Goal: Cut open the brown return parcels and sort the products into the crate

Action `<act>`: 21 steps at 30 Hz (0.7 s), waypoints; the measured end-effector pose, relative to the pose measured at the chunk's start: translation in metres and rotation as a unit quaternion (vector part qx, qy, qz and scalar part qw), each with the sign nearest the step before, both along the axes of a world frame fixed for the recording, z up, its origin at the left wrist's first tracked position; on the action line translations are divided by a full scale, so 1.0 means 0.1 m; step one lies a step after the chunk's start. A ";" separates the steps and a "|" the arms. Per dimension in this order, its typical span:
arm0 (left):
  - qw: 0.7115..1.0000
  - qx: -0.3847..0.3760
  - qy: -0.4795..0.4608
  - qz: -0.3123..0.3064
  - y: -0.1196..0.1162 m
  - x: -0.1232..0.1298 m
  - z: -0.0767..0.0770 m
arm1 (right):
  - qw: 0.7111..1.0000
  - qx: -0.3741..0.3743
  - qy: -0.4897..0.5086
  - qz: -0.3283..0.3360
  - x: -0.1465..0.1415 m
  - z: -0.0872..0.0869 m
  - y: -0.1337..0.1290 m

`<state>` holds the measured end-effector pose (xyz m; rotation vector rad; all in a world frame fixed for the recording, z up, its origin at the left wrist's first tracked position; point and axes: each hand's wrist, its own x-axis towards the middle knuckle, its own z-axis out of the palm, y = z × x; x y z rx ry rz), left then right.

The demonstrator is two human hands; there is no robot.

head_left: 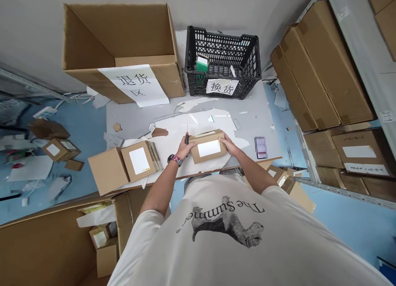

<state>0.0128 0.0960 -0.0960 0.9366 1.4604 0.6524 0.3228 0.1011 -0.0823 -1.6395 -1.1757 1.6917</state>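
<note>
Between my two hands, a small brown cardboard box (pixel 209 148) with a blank white label rests on the table (pixel 260 113) near its front edge. My left hand (pixel 184 149) is closed around a slim black-and-red cutter knife (pixel 187 138), its thin blade pointing away from me. The thumb of that hand presses on the left end of the box. My right hand (pixel 228 145) grips the right end. Clear tape seems to run along the box's top seam.
Two cardboard boxes (pixel 138 162) stand at the table's left. A large open carton (pixel 120 78) and a black plastic crate (pixel 224 67), both with paper signs, are at the back. A phone (pixel 261 147) lies right. Shelves with cartons (pixel 324 67) flank the right side.
</note>
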 end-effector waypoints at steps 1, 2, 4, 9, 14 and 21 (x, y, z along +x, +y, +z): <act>0.999 -0.035 0.003 0.014 0.03 0.01 0.01 | 1.000 -0.017 0.013 -0.006 -0.01 0.01 -0.02; 0.998 -0.065 0.002 0.026 0.05 0.01 0.03 | 0.999 -0.028 0.025 -0.007 -0.01 0.04 -0.06; 0.993 -0.114 -0.011 0.035 0.09 -0.04 0.04 | 0.998 -0.033 0.046 0.012 0.05 0.10 -0.18; 0.962 -0.267 -0.053 0.000 0.08 -0.24 0.04 | 0.993 0.013 0.075 0.094 0.20 0.19 -0.64; 0.936 -0.350 -0.045 -0.018 0.05 -0.27 0.02 | 0.997 0.035 0.002 0.062 0.05 0.15 -0.87; 0.957 -0.274 0.088 -0.031 0.02 -0.35 -0.01 | 0.980 0.051 -0.159 0.110 -0.08 0.18 -0.56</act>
